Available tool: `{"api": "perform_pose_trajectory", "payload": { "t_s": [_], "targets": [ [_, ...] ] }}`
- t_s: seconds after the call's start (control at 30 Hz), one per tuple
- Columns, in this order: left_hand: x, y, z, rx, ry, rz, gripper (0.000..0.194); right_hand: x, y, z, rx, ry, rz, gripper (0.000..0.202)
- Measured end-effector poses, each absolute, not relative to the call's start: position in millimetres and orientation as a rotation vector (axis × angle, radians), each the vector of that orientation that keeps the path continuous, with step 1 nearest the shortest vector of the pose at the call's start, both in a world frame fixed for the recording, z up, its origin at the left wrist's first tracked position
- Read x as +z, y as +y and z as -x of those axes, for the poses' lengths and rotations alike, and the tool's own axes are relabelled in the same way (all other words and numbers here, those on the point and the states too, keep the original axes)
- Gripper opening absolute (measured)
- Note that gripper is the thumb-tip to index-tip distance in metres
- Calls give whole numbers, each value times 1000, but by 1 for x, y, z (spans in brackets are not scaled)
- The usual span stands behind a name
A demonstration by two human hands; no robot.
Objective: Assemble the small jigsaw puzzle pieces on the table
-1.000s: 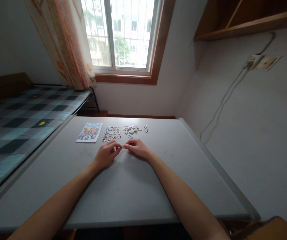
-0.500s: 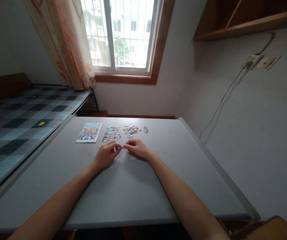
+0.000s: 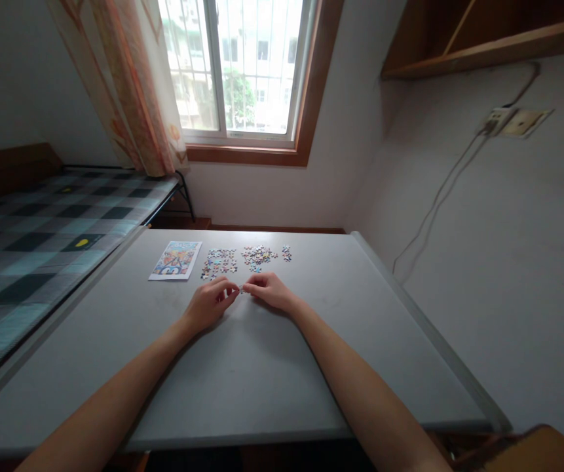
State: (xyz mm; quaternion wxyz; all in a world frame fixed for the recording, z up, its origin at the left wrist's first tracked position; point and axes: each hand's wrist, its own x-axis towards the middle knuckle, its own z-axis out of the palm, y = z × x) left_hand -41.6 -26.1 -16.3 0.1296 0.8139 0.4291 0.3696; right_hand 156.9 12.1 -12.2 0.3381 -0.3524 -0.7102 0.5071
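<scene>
Between my two hands, low over the table, is a small jigsaw puzzle piece (image 3: 242, 290), mostly covered by fingertips. My left hand (image 3: 211, 301) pinches it from the left with thumb and forefinger. From the right, my right hand (image 3: 268, 289) grips it, its fingers curled together. I cannot make out whether it is one piece or two joined. Just beyond the hands lie a spread group of puzzle pieces (image 3: 219, 261), a denser heap of pieces (image 3: 259, 255) and a small cluster (image 3: 287, 253) to the right.
A printed picture sheet (image 3: 175, 261) lies left of the pieces on the grey table (image 3: 242, 387). A bed with a checked cover (image 3: 65, 213) stands along the left side. A cable (image 3: 436, 196) hangs down the right wall, and a wooden chair part (image 3: 540, 452) shows at bottom right.
</scene>
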Motion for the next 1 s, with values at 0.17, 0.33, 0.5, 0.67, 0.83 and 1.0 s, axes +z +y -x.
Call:
{"api": "perform_pose_trajectory", "payload": {
  "t_s": [0.17,0.33,0.5,0.67,0.83,1.0],
  "targets": [
    [-16,-26,42,1069,1245,-2367,12,-12,12,-157,1317,-1858,918,33],
    [-18,-25,43,1055,1247,-2360,11,-12,12,-157,1320,-1852,922,33],
    [-19,-25,43,1053,1247,-2358,10,-13,12,-157,1313,-1856,905,32],
    [-18,-25,42,1049,1259,-2359,12,-15,13,-158,1310,-1854,902,31],
    [-17,-26,42,1047,1257,-2357,12,-14,13,-157,1313,-1852,911,32],
    [-17,-26,42,1050,1250,-2348,12,-13,12,-157,1318,-1856,917,32]
  ]
}}
